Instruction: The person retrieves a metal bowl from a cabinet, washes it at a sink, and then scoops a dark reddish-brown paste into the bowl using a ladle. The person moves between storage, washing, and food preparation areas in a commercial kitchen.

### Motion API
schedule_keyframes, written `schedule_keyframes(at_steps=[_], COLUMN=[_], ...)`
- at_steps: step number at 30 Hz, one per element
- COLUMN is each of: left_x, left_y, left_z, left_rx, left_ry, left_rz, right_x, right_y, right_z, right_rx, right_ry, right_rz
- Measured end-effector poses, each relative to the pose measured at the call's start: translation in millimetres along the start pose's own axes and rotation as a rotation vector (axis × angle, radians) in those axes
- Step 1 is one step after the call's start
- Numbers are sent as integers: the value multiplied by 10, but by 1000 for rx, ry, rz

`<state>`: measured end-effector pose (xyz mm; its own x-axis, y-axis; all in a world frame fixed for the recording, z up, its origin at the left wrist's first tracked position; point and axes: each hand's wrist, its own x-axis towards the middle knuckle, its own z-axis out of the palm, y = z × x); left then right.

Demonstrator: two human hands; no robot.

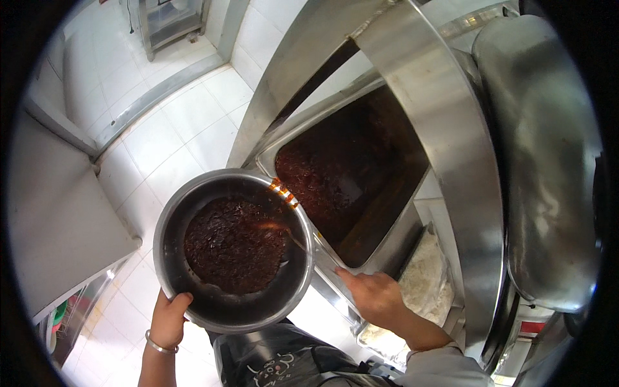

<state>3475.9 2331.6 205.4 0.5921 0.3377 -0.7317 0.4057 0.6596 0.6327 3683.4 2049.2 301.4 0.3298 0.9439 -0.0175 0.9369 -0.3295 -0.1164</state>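
Note:
My left hand [171, 312] grips the near-left rim of a round stainless steel bowl [222, 309], thumb over the edge. Dark reddish-brown chili-like sauce [232, 251] covers part of the bowl's bottom, and orange-red oil [284, 192] streaks its far-right rim. My right hand [377, 297] is closed with its index finger stretched toward the bowl. It appears to hold a thin metal utensil handle [297, 242] that reaches over the bowl's rim; the utensil's working end is unclear in the sauce. Beyond the bowl sits a rectangular steel pan [387, 259] of similar dark, oily sauce [333, 179].
A steel frame [449, 145] arches over the pan's far and right sides. Large rounded metal vessels [541, 159] stand at right. Below the pan, a clear bag of pale contents [425, 275] lies on a lower level. A grey cabinet [63, 208] stands left on white floor tiles [164, 126].

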Motion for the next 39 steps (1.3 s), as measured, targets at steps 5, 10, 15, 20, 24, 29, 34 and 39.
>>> schedule_keyframes(at_steps=[5,10,15,20,24,29,34,39], left_x=[-2,-22,-34,-54,-80,-57,-44,-47], left_y=[-5,-9,-7,26,-8,-25,-27,-26], left_z=[-77,-69,43,57,11,68,-7,60], left_rx=[79,25,-31,-1,-62,-92,-39,-63], left_ry=[-21,35,29,5,46,60,21,47], left_rz=[-10,-17,-5,-32,-16,-2,-28,-4], right_x=[-49,-25,-148,169,606,318,261,142], right_y=[219,764,2216,2422,1747,1602,1254,922], right_z=[19,155,908,1014,773,731,390,-67], right_rx=[76,928,514,639,1278,1677,1605,1434], right_ry=[32,173,267,330,206,235,155,97], right_rz=[103,906,903,1174,1278,1168,1093,1025])
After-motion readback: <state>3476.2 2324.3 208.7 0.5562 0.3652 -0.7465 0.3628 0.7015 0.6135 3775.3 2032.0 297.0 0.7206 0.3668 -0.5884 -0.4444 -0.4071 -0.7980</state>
